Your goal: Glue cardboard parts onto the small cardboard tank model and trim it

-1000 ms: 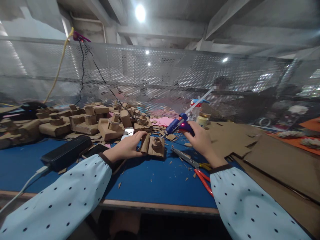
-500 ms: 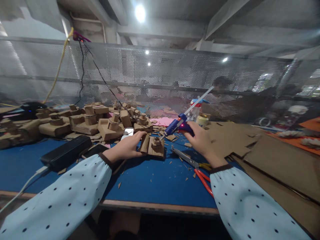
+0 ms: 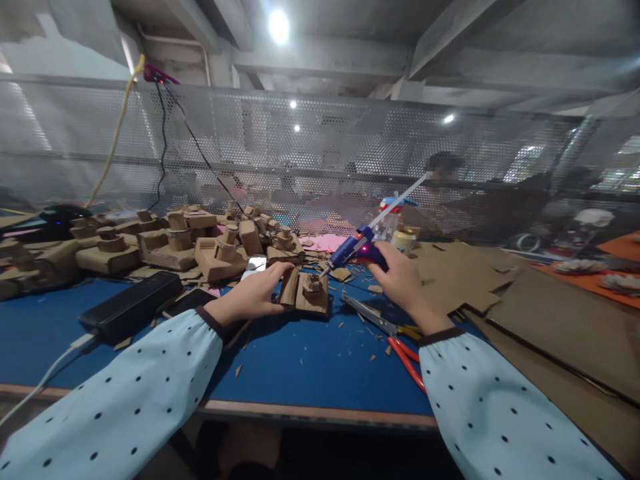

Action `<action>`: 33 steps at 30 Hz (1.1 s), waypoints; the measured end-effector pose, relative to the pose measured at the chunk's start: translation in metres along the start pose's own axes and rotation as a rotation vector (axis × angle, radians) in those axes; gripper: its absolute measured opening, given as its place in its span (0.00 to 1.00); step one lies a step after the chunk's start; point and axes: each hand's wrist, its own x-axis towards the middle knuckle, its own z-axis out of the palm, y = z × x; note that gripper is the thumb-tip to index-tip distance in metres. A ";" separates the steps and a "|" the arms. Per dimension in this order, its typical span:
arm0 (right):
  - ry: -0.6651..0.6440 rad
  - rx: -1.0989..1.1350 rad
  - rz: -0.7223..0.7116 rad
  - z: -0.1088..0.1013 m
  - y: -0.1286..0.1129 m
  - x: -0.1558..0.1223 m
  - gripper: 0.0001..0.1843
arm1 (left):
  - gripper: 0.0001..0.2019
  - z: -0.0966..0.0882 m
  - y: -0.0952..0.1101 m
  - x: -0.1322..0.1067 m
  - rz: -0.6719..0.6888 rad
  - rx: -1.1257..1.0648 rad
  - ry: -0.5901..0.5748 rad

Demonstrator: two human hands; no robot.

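Note:
My left hand (image 3: 257, 291) grips the left side of a small cardboard model (image 3: 307, 295) that rests on the blue table (image 3: 300, 360). My right hand (image 3: 400, 280) holds a blue glue gun (image 3: 353, 248), its nozzle pointing down toward the top of the model and a white glue stick sticking out behind. Both arms wear light blue dotted sleeves.
Several finished cardboard models (image 3: 170, 247) are piled at the back left. A black box (image 3: 131, 305) with a white cable and a phone (image 3: 193, 300) lie to the left. Red-handled pliers (image 3: 400, 340) lie by my right wrist. Cardboard sheets (image 3: 540, 313) cover the right. A perforated screen (image 3: 320, 160) stands behind, with a person beyond it.

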 end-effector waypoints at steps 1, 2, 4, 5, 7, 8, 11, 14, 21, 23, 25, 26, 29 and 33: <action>0.003 0.001 0.002 0.000 0.000 0.000 0.18 | 0.35 -0.001 0.001 0.000 0.001 -0.002 -0.001; 0.005 0.004 0.002 0.000 0.000 0.000 0.18 | 0.35 -0.001 0.002 0.000 -0.001 -0.005 -0.002; 0.009 0.010 0.003 0.000 0.000 0.000 0.18 | 0.35 -0.003 0.003 0.000 -0.011 -0.014 -0.011; 0.008 0.012 0.004 0.000 0.000 0.000 0.18 | 0.36 -0.003 0.004 0.000 -0.016 -0.019 -0.014; 0.004 0.014 0.008 0.000 0.000 0.000 0.18 | 0.36 -0.004 0.006 0.000 -0.016 -0.025 -0.013; 0.001 0.014 0.009 -0.001 0.000 0.000 0.18 | 0.36 -0.004 0.006 0.000 -0.011 -0.027 -0.009; 0.001 0.013 0.012 -0.001 0.000 0.001 0.18 | 0.36 -0.004 0.005 0.000 0.015 -0.031 0.006; 0.022 0.023 0.004 -0.001 0.000 0.001 0.19 | 0.37 -0.002 0.003 0.000 0.036 -0.034 0.013; 0.041 0.032 -0.003 0.001 0.002 -0.001 0.19 | 0.38 -0.002 0.002 0.001 0.039 -0.030 0.015; 0.050 0.037 -0.006 0.002 0.002 -0.001 0.20 | 0.38 -0.002 0.002 0.001 0.045 -0.031 0.015; 0.052 0.041 -0.004 0.003 0.003 -0.001 0.21 | 0.38 -0.002 0.003 0.001 0.039 -0.027 0.012; 0.050 0.043 -0.001 0.003 0.002 -0.001 0.21 | 0.38 -0.002 0.003 0.001 0.034 -0.025 0.007; 0.038 0.040 0.001 0.003 0.002 -0.001 0.21 | 0.38 -0.004 0.005 0.001 0.024 -0.019 -0.003; 0.016 0.032 0.005 0.001 0.000 -0.001 0.20 | 0.38 -0.004 0.006 0.001 0.036 -0.006 0.002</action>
